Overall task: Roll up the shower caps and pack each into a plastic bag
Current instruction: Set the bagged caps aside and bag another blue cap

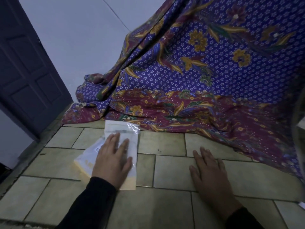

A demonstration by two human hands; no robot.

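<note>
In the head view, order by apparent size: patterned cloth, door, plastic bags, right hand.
1. patterned cloth
2. door
3. plastic bags and right hand look alike; the left hand covers part of the bags, so unranked.

**Both hands flat, palms down**

The left hand (113, 162) lies palm down on the pack of plastic bags (121, 128), fingers straight and slightly spread, pointing away from the person. The right hand (210, 172) rests flat well to the right of the pack, fingers likewise straight and spread. Both forearms, in dark sleeves (92, 200), reach in from the pack's near side.
</note>
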